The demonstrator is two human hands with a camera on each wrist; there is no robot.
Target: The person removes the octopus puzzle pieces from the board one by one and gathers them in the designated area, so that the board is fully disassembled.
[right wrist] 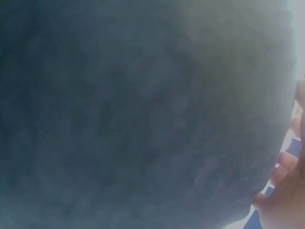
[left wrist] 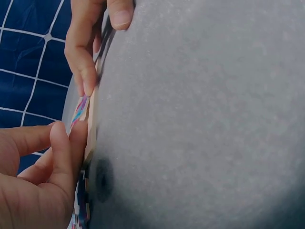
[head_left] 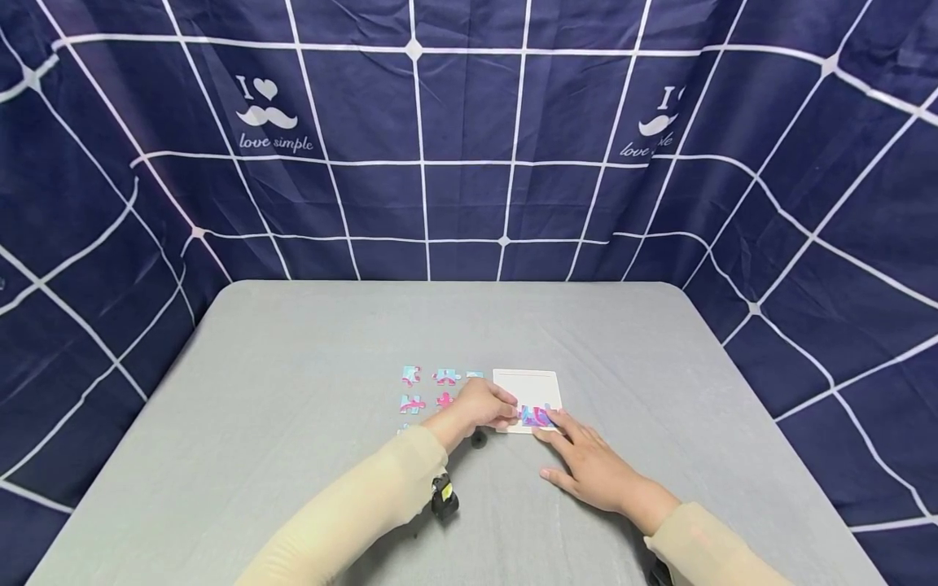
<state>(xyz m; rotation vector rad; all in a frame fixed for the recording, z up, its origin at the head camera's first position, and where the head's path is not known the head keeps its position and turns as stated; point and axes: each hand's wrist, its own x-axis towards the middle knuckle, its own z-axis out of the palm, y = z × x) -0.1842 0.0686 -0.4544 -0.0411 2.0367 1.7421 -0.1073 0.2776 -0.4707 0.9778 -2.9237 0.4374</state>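
A white puzzle tray (head_left: 524, 380) lies in front of me, with blue, pink and purple puzzle pieces (head_left: 536, 417) along its near edge. At the left end of these pieces, my left hand (head_left: 485, 402) pinches a puzzle piece, mostly hidden by the fingers; a pink bit shows at the fingertips. My right hand (head_left: 595, 465) rests its outstretched fingertips on the right end of the row and the tray's near edge, thumb spread on the table. In the left wrist view, the fingers of both hands meet the tray's edge (left wrist: 93, 112) from opposite sides, with a colourful piece (left wrist: 79, 112) between them.
Several loose puzzle pieces (head_left: 412, 404) lie spaced apart left of the tray, some partly behind my left hand and sleeve. A grey cloth covers the table (head_left: 330, 342). Dark blue curtains with white lines (head_left: 469, 106) hang behind and at both sides.
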